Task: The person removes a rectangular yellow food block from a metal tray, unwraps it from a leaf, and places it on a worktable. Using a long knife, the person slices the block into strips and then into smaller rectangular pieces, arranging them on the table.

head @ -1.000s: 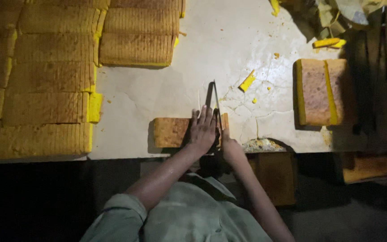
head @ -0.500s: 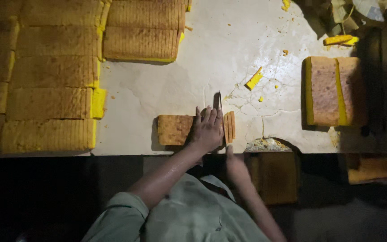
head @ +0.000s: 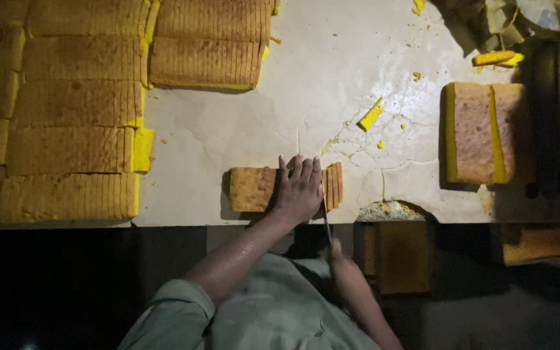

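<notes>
Left hand (head: 298, 189): flat on the cake (head: 254, 188), fingers spread a little and pointing up the frame, pressing down, not wrapped around anything.
Right hand (head: 343, 258): low in the frame, just under the table edge, closed around the knife handle.
Knife (head: 325, 209): thin blade standing on edge, touching the right side of the left hand, set between the uncut part and the slices.
Cake: small brown block, lower middle of the frame, near the table edge.
Slices (head: 334, 185): a few thin ones, upright, pressed together at the right end of the cake.
Table (head: 306, 97): pale, cracked top with yellow crumbs.
Stacks (head: 85, 104): many sliced yellow cakes in rows, upper left of the frame.
Big cake (head: 471, 133): right side of the frame, brown top, yellow edges, one yellow line down it.
Scrap (head: 371, 114): small yellow strip, middle right, well apart from the hands.
</notes>
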